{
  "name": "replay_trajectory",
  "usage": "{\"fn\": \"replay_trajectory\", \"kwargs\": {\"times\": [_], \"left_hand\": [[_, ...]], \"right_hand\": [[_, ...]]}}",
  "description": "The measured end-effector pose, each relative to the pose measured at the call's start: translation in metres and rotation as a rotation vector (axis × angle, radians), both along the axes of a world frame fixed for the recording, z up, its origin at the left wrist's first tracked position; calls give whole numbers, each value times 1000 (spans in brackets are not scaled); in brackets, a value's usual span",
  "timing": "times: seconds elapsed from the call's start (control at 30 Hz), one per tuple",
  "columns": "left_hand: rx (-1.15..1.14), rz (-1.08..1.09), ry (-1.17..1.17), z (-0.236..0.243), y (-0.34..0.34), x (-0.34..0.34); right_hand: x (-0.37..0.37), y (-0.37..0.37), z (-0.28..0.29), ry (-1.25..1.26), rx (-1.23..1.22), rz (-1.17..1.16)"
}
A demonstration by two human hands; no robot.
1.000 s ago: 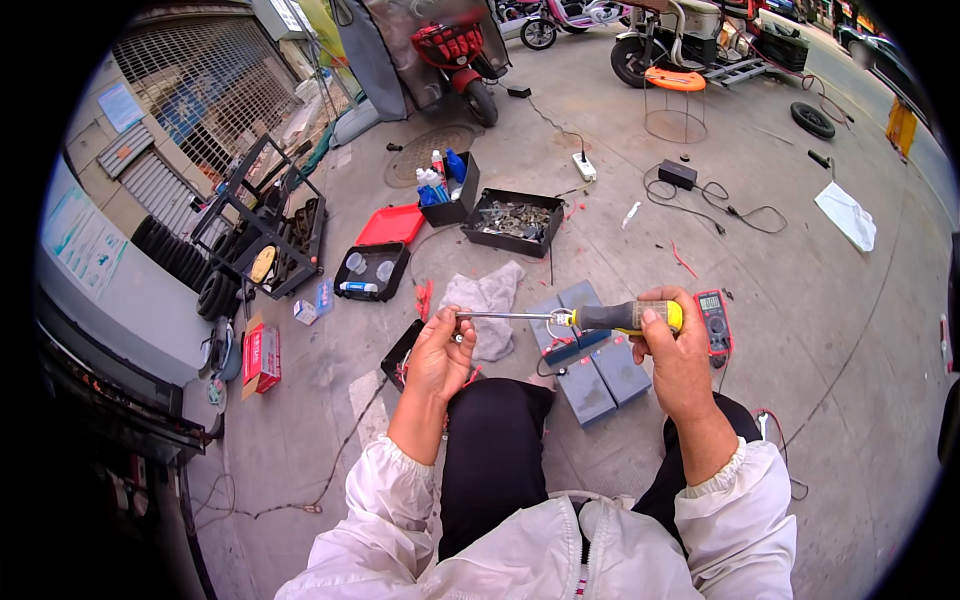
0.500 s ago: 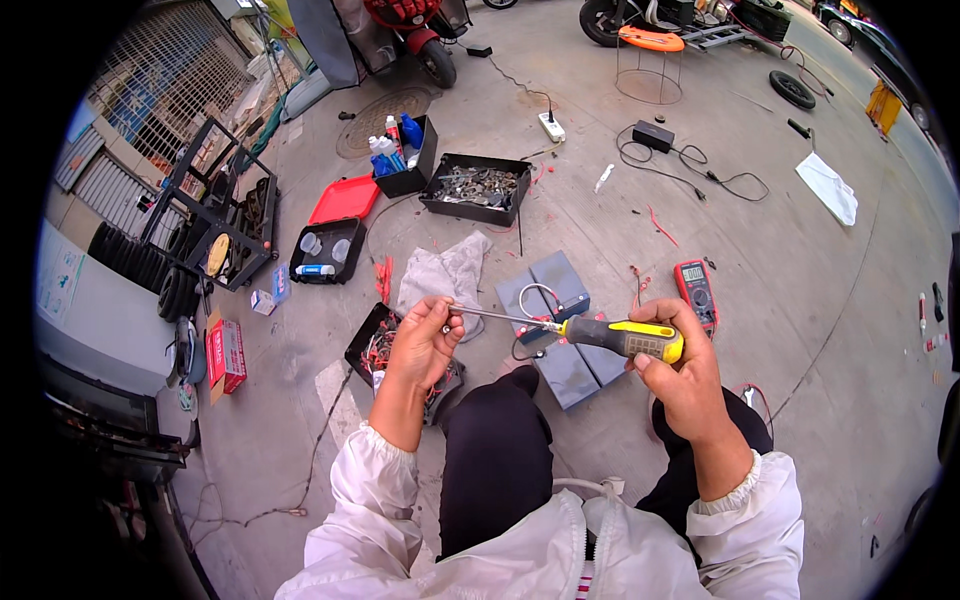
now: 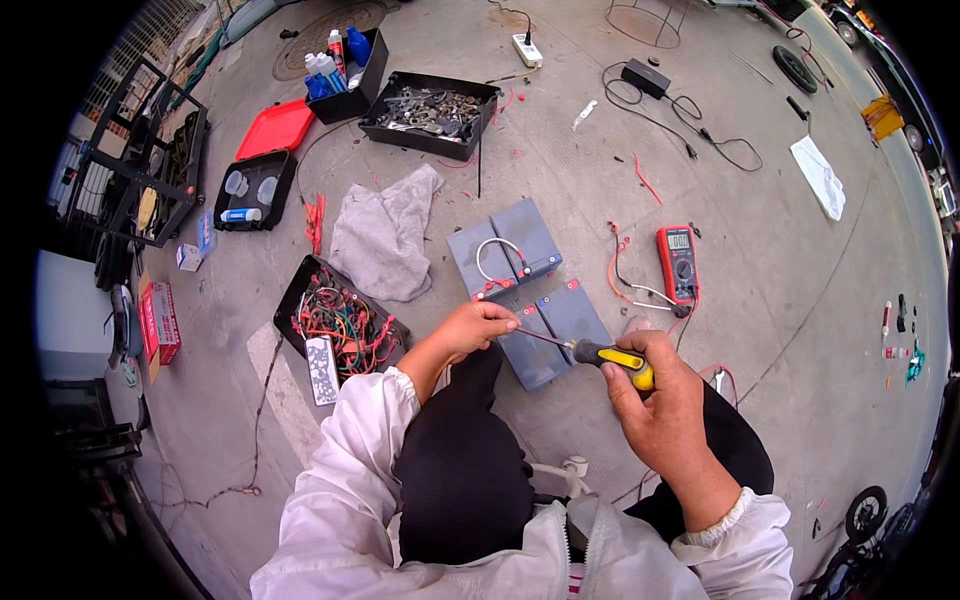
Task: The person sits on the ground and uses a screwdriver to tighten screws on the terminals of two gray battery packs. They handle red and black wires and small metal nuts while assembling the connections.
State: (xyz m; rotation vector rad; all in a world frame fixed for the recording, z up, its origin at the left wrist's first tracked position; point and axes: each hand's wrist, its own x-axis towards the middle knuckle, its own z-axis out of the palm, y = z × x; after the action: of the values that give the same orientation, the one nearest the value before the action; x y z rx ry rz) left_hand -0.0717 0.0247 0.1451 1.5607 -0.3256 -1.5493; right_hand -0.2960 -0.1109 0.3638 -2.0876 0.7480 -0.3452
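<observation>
My right hand (image 3: 662, 415) is closed round the grey-and-yellow handle of a screwdriver (image 3: 622, 362). The thin shaft points left, where the pinched fingertips of my left hand (image 3: 474, 330) meet its tip; whether a small part is also between them I cannot tell. Just beneath the tool lie grey block batteries: one pair (image 3: 550, 340) nearest my knees, and another pair (image 3: 505, 245) behind it. A white jumper wire (image 3: 481, 262) loops over the far pair, one end by a red terminal. To their right rests a red multimeter (image 3: 678, 265) with leads.
Left of the batteries are a grey cloth (image 3: 385, 235) and a black box of tangled wires (image 3: 345, 330). Farther back stand a tray of metal parts (image 3: 430, 112), a bin of bottles (image 3: 345, 80) and an open red-lidded case (image 3: 265, 165). A charger with cable (image 3: 645, 78) lies back right.
My view has tipped down, so more of the floor near me shows. Both hands, with the screwdriver between them, have come lower, its tip now over the near batteries.
</observation>
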Motion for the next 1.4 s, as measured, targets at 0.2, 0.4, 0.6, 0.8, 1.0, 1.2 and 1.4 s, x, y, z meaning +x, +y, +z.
{"fn": "replay_trajectory", "kwargs": {"times": [0.2, 0.4, 0.6, 0.8, 1.0, 1.2, 1.4], "left_hand": [[-53, -130, -196, -71, 16, 0], [-122, -110, -347, -91, 34, -7], [-170, -66, -453, -99, 36, -5], [-172, -26, -481, -104, 37, -7], [-94, -30, -361, -97, 32, -7], [3, 20, -718, -101, 37, -9], [134, -224, -1076, -92, 38, -8]], "right_hand": [[16, 26, -50, 59, -145, 126], [31, 42, -75, 199, -145, 172], [50, 52, -81, 246, -203, 184], [55, 53, -88, 219, -226, 167], [54, 51, -98, 225, -236, 172], [57, 50, -97, 234, -257, 203], [61, 52, -92, 294, -239, 237]]}}
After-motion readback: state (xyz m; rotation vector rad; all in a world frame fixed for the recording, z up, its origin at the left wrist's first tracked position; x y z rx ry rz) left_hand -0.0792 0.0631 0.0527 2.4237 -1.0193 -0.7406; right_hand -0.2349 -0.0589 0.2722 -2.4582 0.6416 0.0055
